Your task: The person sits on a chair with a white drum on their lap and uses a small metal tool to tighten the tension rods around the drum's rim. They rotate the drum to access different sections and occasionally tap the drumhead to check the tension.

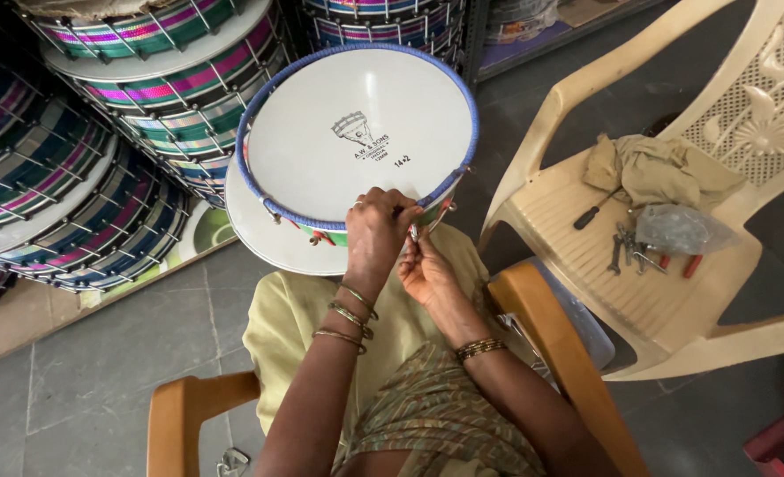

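Note:
A round drum (357, 132) with a white skin and a blue rim rests tilted on my lap, its striped shell partly hidden under my hands. My left hand (376, 231) grips the near edge of the rim, fingers curled over it. Just right of it, my right hand (423, 265) pinches a small metal fitting (416, 232) at the rim's lower right. Bangles circle both wrists.
Stacked drums (101, 132) with colourful striped shells fill the left and back. A cream plastic chair (666, 230) on the right holds a cloth, a screwdriver, spanners, pliers and a plastic bag. I sit on a wooden-armed chair (542, 336) over a grey tiled floor.

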